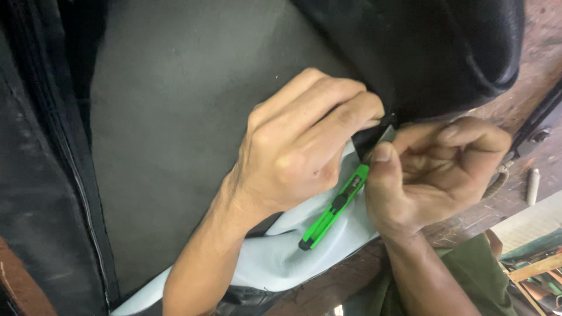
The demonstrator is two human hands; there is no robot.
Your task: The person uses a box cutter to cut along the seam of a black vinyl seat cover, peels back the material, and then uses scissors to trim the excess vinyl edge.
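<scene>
I see my right hand (pixel 430 175) gripping a green knife (pixel 335 208) beside the black leather (pixel 193 117); my left hand (pixel 301 140) pinches its edge shut.

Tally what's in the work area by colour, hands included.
Green utility knife: 1
Dark grey sheet: 1
Black padded piece: 1
Pale blue-white sheet: 1
Bare hands, left hand and right hand: 2
Total: 6

Both forearms are seen bare, with no sleeves, gloves, rings or watch visible. An olive-green garment (pixel 468 281) is worn, seen at the lower right of the frame.
</scene>
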